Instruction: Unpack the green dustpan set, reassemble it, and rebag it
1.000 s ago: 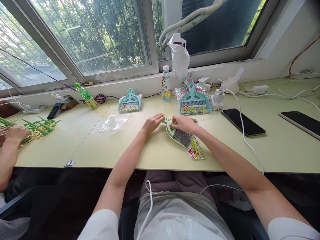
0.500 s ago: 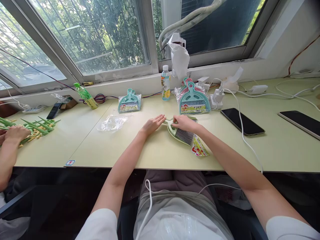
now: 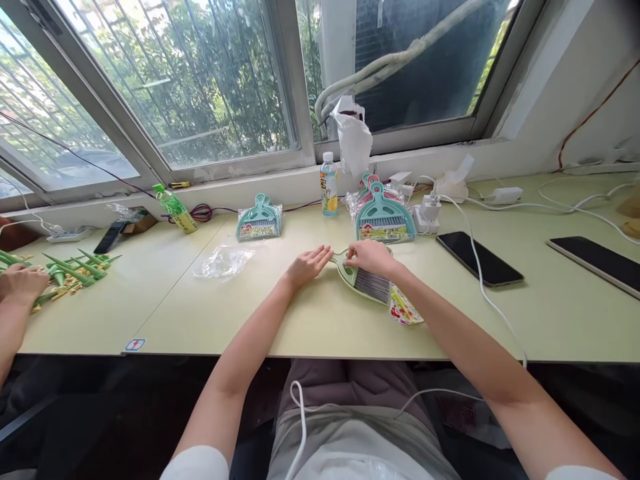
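Observation:
A light green dustpan [image 3: 345, 275] lies on the table with its handle pointing left. A small brush with grey bristles [image 3: 373, 285] rests in it. At the end of the dustpan handle is my left hand [image 3: 309, 265], its fingers together and closed on the handle; the thumb is hidden. My right hand [image 3: 373, 257] reaches over the pan, fingers bent down and closed on the upper part of the brush, whose handle is mostly covered. A printed label card [image 3: 404, 308] lies beside the bristles, partly beneath my right forearm.
Packed turquoise dustpan sets [image 3: 384, 220] stand behind, another set [image 3: 259, 219] farther left. Crumpled clear plastic [image 3: 225, 261], a drink bottle [image 3: 329, 185], phones [image 3: 480, 259] and a white cable [image 3: 481, 267] are around. At left, another person's hand [image 3: 23, 283] touches green pointed pieces [image 3: 75, 270].
The camera view has tilted up slightly, so the table sits lower in the picture. Both hands stay at the dustpan and brush. The other person's hand has shifted left.

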Demonstrator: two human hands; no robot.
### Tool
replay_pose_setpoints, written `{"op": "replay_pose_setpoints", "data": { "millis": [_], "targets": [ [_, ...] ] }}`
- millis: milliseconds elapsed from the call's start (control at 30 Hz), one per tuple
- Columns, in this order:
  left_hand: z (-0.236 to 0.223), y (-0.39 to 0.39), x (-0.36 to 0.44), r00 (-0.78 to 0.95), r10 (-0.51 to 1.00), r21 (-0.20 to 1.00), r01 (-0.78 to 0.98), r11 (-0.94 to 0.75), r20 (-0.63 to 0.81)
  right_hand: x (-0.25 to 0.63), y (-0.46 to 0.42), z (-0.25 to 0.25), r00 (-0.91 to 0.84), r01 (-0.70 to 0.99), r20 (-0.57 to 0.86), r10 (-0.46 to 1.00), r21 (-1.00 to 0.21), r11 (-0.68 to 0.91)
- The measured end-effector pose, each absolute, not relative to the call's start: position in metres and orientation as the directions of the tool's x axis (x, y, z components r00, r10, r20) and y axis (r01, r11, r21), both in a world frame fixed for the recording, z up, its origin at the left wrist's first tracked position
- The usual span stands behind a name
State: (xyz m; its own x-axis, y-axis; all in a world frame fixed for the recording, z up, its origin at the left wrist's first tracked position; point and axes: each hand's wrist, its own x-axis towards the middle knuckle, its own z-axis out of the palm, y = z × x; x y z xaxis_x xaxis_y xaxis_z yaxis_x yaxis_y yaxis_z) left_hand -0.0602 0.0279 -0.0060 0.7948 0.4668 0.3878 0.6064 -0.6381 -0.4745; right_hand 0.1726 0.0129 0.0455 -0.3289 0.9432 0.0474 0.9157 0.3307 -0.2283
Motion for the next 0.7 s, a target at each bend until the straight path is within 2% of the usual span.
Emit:
{"op": "replay_pose_setpoints", "data": {
  "millis": [167, 433, 700],
  "targets": [
    [-0.009, 0.028, -0.057, 0.785, 0.494, -0.459, 0.619, -0.637, 0.373, 0.17, 0.014, 0.046, -0.318, 0.923, 0.072, 0.945, -0.205, 0.326],
    [-0.008, 0.025, -0.054, 0.777, 0.529, -0.446, 0.629, -0.637, 0.34, 0.168, 0.014, 0.055, -0.268, 0.931, 0.038, 0.963, -0.248, 0.268],
    [-0.005, 0.024, -0.052, 0.745, 0.551, -0.365, 0.666, -0.65, 0.377, 0.17, 0.02, 0.052, -0.316, 0.915, 0.013, 0.949, -0.259, 0.309]
  ]
}}
